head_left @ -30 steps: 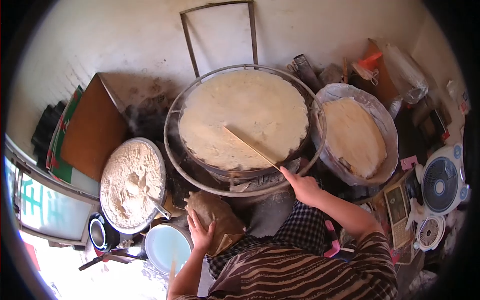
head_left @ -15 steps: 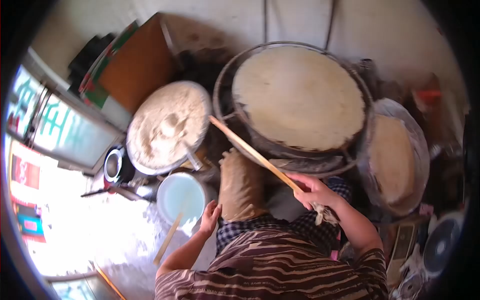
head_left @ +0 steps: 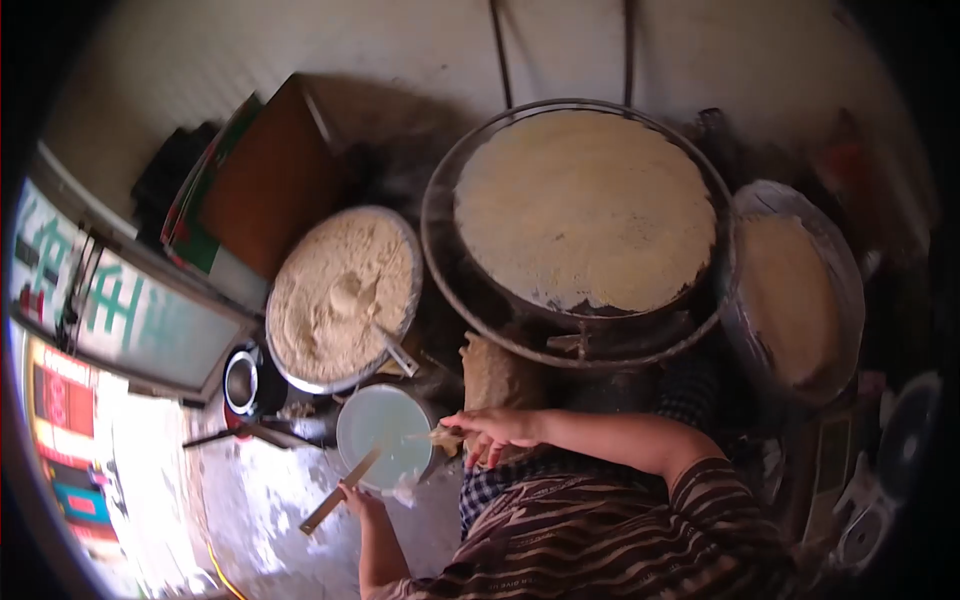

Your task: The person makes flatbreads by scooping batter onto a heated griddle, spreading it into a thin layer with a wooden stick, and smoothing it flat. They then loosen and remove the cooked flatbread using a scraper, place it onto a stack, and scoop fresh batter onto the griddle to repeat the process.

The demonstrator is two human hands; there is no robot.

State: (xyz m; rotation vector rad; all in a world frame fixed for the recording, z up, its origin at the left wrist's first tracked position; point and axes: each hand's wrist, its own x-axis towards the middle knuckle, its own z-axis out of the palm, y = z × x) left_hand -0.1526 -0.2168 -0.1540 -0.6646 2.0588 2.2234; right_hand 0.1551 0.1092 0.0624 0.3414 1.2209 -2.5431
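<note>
My left hand [head_left: 355,498] is closed around a flat wooden strip [head_left: 335,505] that leans over the rim of a pale bucket [head_left: 350,415] of cloudy water. My right hand [head_left: 497,430] reaches across my lap to the bucket's right side, fingers curled on a wooden stick [head_left: 443,435]. Only a short piece of that stick shows, pointing over the water. A large round griddle [head_left: 470,300] ahead of me carries a thin, pale flatbread [head_left: 585,205] that covers nearly its whole surface. Dark griddle shows at the flatbread's ragged near edge.
A wide basin [head_left: 413,290] of pale dough or batter with a metal-handled tool [head_left: 398,352] stands left of the griddle. At right, a plastic-lined container [head_left: 850,290] holds folded flatbread [head_left: 790,300]. A dark pot [head_left: 241,382] sits at left; a brown board [head_left: 265,180] leans behind.
My right hand has swung left with the stick, from the griddle's near edge to the bucket. My left hand has moved from beside my knee onto the wooden strip.
</note>
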